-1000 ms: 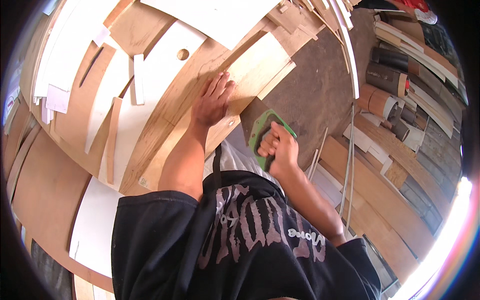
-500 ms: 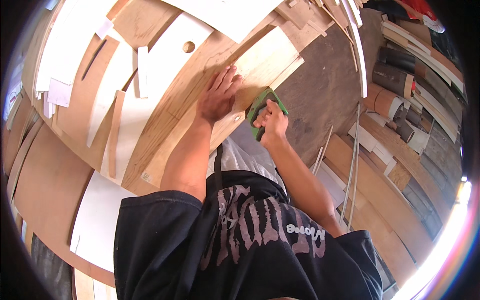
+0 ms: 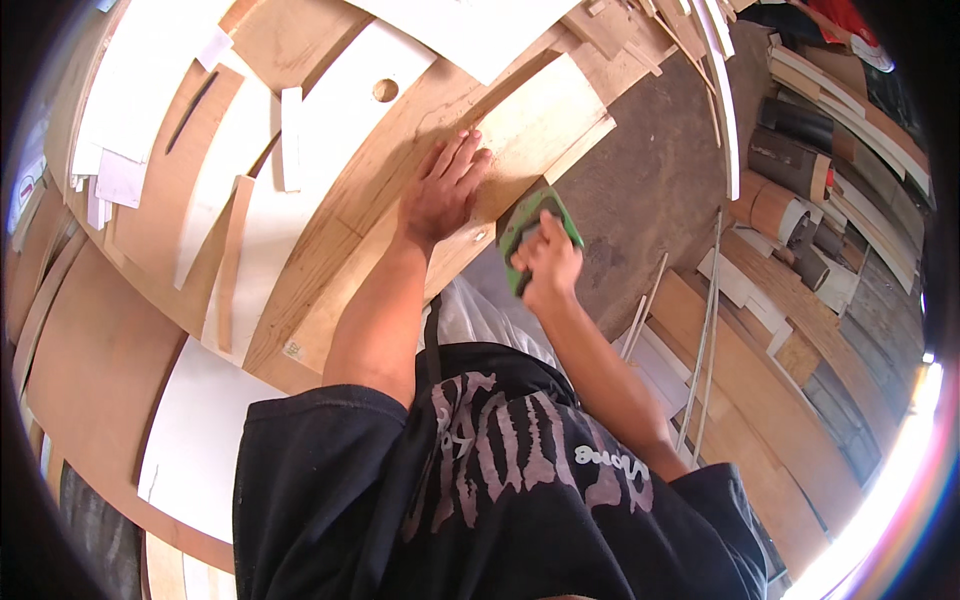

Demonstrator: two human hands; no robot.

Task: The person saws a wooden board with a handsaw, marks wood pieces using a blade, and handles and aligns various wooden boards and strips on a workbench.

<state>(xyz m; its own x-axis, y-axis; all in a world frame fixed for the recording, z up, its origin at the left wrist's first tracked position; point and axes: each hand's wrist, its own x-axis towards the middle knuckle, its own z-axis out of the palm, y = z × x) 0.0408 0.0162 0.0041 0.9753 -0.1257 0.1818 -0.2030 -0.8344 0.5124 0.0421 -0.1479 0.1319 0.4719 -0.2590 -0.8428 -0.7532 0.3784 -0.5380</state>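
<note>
A pale wooden plank (image 3: 545, 110) lies diagonally over larger boards. My left hand (image 3: 440, 190) rests flat on it, fingers stretched out. Just to the right of that hand, my right hand (image 3: 550, 260) is wrapped round the green handle of a handsaw (image 3: 555, 205) at the plank's right edge. The saw's blade is mostly hidden.
White sheets (image 3: 300, 230) and wood offcuts (image 3: 236, 260) cover the work surface at left. Below it shows a brown floor (image 3: 660, 150). At right lie stacked boards (image 3: 760, 420), dark rolls (image 3: 790, 150) and long thin strips (image 3: 710, 320). Another person (image 3: 855, 30) in red is partly visible at top right.
My right hand and the saw moved up toward the plank's edge, then dropped back slightly in the latest half second. My left hand stays on the plank. The view has shifted a little.
</note>
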